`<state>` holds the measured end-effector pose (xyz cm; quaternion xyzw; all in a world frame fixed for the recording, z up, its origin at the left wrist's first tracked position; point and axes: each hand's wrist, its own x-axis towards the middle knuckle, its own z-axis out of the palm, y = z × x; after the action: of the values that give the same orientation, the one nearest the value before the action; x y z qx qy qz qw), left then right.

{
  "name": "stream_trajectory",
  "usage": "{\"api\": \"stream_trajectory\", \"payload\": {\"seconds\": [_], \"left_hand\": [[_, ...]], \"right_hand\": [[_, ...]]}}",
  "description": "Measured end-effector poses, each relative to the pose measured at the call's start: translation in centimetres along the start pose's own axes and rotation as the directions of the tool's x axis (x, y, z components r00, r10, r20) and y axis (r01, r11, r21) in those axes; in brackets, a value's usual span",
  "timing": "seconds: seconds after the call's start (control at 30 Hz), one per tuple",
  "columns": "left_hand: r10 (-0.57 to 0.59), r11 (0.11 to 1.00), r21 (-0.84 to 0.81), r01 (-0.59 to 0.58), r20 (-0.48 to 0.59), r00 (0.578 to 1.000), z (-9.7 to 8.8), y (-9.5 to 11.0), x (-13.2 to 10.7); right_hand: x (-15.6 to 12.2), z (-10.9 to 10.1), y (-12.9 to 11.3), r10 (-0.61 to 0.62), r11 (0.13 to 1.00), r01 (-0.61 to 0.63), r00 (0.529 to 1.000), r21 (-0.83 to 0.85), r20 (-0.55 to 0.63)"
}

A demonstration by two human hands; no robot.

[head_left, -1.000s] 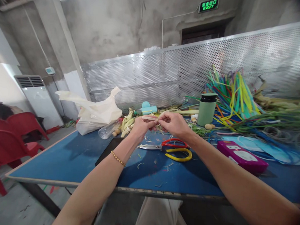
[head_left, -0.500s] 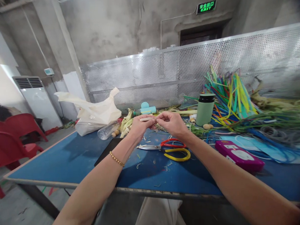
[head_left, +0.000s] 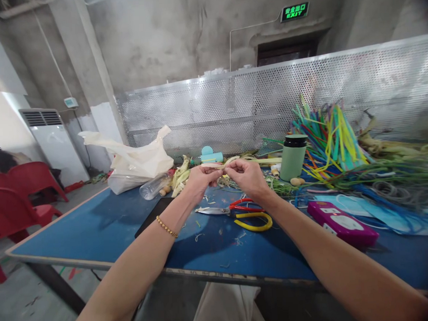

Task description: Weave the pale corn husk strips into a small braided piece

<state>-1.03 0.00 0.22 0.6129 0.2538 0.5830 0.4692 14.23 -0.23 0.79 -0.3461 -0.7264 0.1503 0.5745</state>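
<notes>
My left hand point(head_left: 200, 181) is closed, pinching a slim pale strip point(head_left: 210, 165) that looks like corn husk. My right hand point(head_left: 248, 179) meets it fingertip to fingertip, its thumb and forefinger pinched at the strip's right end. Just what lies between the fingertips is too small to make out. Both hands are raised over the blue table point(head_left: 96, 227). Below them lie scissors point(head_left: 233, 210) with one red and one yellow handle, blades pointing left. Pale scraps are scattered around the scissors.
At left back stand a white plastic bag point(head_left: 139, 156) and a clear bottle point(head_left: 154, 186), beside corn husks point(head_left: 181, 177). Rightward are a green tumbler point(head_left: 292, 159), colourful pipe cleaners point(head_left: 335, 136), a magenta box point(head_left: 342, 222) and blue face masks point(head_left: 382, 210). A dark flat object point(head_left: 154, 214) lies near my left forearm.
Both hands stay nearly in place with fingertips together. The pale strip has shifted slightly upward, and a pale length now shows above my right fingers.
</notes>
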Motion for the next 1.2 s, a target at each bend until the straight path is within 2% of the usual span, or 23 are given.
{"api": "stream_trajectory", "payload": {"seconds": [0.1, 0.27, 0.37, 0.43, 0.5, 0.57, 0.63, 0.7, 0.8, 0.93, 1.07, 1.2], "left_hand": [[-0.031, 0.999, 0.042, 0.032, -0.01, 0.999, 0.1, 0.0, -0.1], [-0.022, 0.999, 0.041, 0.026, -0.09, 0.996, 0.1, -0.4, 0.0], [-0.006, 0.996, 0.091, 0.017, -0.124, 0.992, -0.3, -0.5, 0.1], [0.004, 0.989, 0.147, 0.019, -0.149, 0.989, -0.6, -0.3, 0.2], [0.002, 0.98, 0.198, 0.034, -0.181, 0.984, -0.8, 0.0, 0.2], [-0.005, 0.97, 0.238, 0.051, -0.192, 0.981, -0.8, 0.4, 0.2], [-0.007, 0.962, 0.269, 0.047, -0.147, 0.989, -0.7, 0.6, 0.1], [-0.015, 0.951, 0.306, 0.038, -0.077, 0.997, -0.4, 0.7, -0.1], [-0.071, 0.931, 0.36, 0.058, 0.023, 0.997, 0.1, 0.8, -0.5], [-0.142, 0.946, 0.311, 0.097, 0.126, 0.982, 0.2, 0.7, -0.7], [-0.128, 0.97, 0.225, 0.089, 0.163, 0.978, -0.1, 0.2, -0.6], [-0.125, 0.982, 0.164, 0.097, 0.175, 0.977, -0.3, -0.4, -0.5]], "right_hand": [[-0.2, 0.1, -0.2, 0.032, 0.999, -0.033, 0.999, 0.024, 0.019], [-0.6, 0.3, -0.5, 0.091, 0.994, -0.095, 0.992, 0.05, 0.093], [-0.6, 0.1, -0.6, 0.081, 0.997, -0.08, 0.982, -0.011, 0.172], [-0.5, -0.4, -0.7, 0.053, 0.993, -0.028, 0.974, -0.114, 0.22], [-0.3, -1.0, -1.0, -0.003, 0.966, 0.049, 0.984, -0.252, 0.179], [0.1, -1.6, -1.2, -0.084, 0.927, 0.093, 0.996, -0.364, 0.041], [0.4, -2.1, -1.3, -0.137, 0.913, 0.109, 0.99, -0.394, -0.043], [0.6, -2.3, -1.1, -0.153, 0.921, 0.135, 0.988, -0.366, -0.021], [0.7, -2.2, -0.7, -0.1, 0.961, 0.131, 0.986, -0.242, 0.136], [0.4, -2.2, -0.7, 0.027, 1.0, -0.029, 0.952, 0.001, 0.305], [0.4, -2.1, -0.7, 0.127, 0.974, -0.176, 0.946, 0.144, 0.297], [0.4, -1.8, -0.4, 0.18, 0.94, -0.245, 0.947, 0.236, 0.265]]}}
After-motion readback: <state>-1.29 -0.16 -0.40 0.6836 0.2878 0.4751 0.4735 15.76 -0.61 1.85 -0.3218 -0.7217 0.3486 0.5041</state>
